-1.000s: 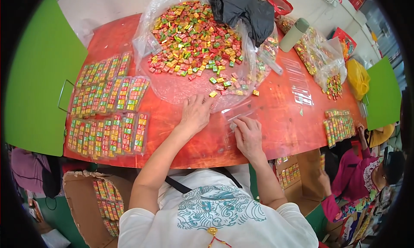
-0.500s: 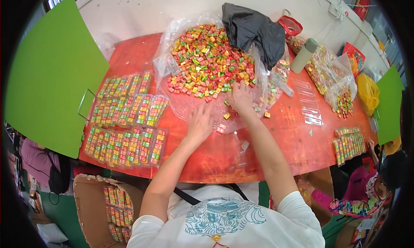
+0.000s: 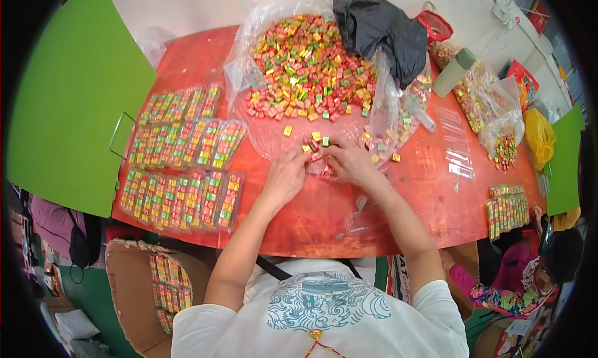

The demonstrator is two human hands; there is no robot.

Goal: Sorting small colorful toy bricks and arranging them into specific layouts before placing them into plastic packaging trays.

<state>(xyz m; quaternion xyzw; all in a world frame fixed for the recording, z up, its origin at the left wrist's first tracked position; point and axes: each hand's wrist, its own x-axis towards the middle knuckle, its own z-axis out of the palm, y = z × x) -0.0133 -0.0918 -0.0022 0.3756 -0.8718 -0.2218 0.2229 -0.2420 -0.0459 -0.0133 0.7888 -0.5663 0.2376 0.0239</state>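
A large pile of small wrapped candies in red, yellow, green and orange lies on an opened clear plastic bag. Just in front of the pile, both my hands meet over a small cluster of candies. My left hand has its fingers bent against the left side of this cluster, closed on candies there. Opposite it, my right hand curls its fingers round candies on the right side. The fingertips partly hide which pieces each hand grips.
Filled candy packs lie in rows on the red table's left. A black bag, green bottle and empty clear trays are to the right. A cardboard box stands below left. A co-worker sits at right.
My right hand has drawn back from the pile's edge toward my left hand, bringing candies along. The hands are now close together, fingers curled in. The view has shifted slightly.
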